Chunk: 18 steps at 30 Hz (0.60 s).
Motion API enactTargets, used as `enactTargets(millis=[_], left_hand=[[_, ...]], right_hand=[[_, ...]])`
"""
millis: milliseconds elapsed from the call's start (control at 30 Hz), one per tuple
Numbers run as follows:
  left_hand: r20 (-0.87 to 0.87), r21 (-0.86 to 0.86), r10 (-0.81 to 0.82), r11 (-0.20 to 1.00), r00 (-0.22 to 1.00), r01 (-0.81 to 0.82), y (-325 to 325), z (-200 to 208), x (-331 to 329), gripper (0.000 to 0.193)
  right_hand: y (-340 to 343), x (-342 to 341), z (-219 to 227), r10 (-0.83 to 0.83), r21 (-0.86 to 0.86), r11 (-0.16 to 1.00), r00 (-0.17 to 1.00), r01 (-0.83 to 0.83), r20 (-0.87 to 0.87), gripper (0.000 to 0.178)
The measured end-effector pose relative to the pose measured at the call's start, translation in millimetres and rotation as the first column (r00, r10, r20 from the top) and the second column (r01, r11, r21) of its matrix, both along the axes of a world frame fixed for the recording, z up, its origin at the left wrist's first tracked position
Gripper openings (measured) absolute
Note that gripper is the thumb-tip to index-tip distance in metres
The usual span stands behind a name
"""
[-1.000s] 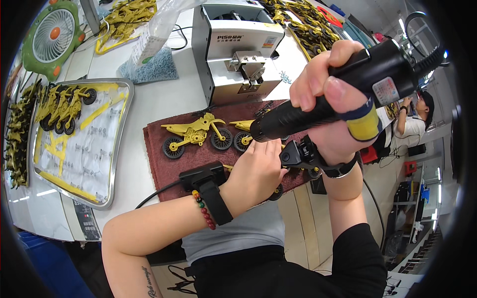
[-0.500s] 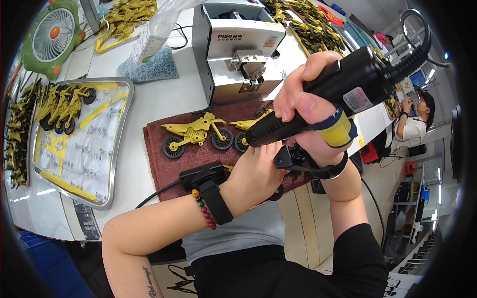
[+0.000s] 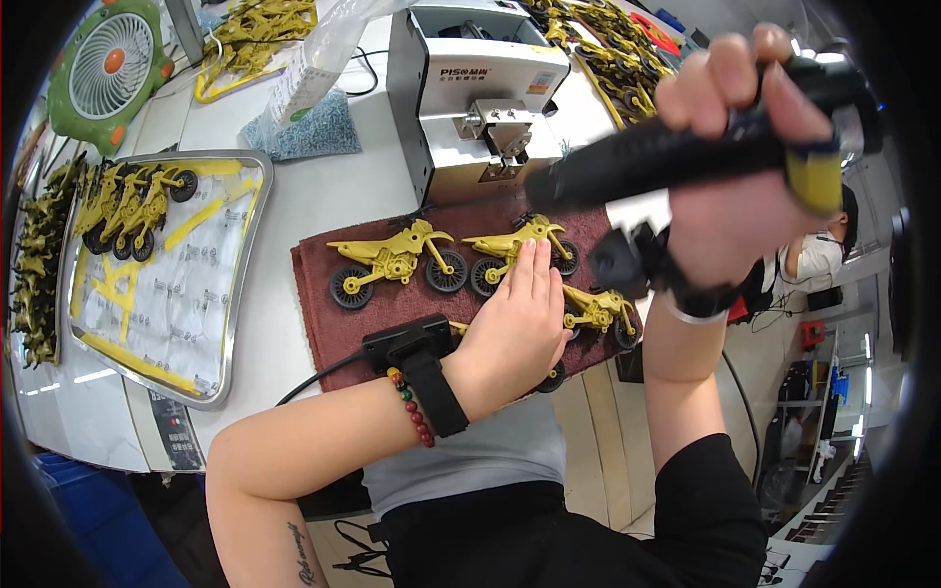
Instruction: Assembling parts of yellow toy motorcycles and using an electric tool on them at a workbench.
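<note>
My right hand [image 3: 735, 220] is wrapped around a black electric screwdriver [image 3: 647, 162], raised over the right of the work area and smeared by motion. The tool's thin bit points left toward the machine, above the maroon towel [image 3: 319, 279]. My left hand [image 3: 515, 333] lies flat, fingers stretched out, its fingertips on a yellow toy motorcycle [image 3: 510, 247] with black wheels. To its left stretches another toy motorcycle [image 3: 392, 257], and to its right a third toy motorcycle [image 3: 600, 312]. Beneath my left hand a further one is mostly hidden; a wheel [image 3: 551, 378] shows.
Behind the towel stands a grey and black screw-feeding machine [image 3: 461, 122]. At left, a metal tray [image 3: 221, 338] holds several toy motorcycles on paper. A bag of small bluish pieces [image 3: 312, 129] and a green fan [image 3: 110, 73] are farther back. A person [image 3: 804, 260] sits at far right.
My right hand has lifted the screwdriver up and to the right, away from the middle motorcycle and my left hand. My left hand stays on the motorcycles, its fingers now in plain sight.
</note>
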<state>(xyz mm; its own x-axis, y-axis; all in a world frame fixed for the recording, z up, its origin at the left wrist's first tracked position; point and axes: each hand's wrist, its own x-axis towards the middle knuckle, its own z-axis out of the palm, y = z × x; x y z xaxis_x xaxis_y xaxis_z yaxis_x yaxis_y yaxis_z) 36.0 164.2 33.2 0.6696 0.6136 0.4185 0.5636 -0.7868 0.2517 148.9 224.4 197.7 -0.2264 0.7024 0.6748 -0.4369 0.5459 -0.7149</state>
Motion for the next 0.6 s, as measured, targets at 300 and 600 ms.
enactTargets(millis=[300, 600], left_hand=[[-0.048, -0.020, -0.002, 1.000, 0.999, 0.001, -1.7, -6.1, -2.1, 0.061], [-0.048, -0.005, 0.007, 1.000, 0.999, -0.008, 0.0, -2.7, -1.5, 0.055]], right_hand=[[56.2, -26.9, -12.6, -0.418, -0.015, 0.908, 0.908, 0.419, 0.013, 0.015], [16.6, -20.3, -27.8, -0.244, -0.038, 0.967, 0.957, 0.253, 0.158, 0.018]])
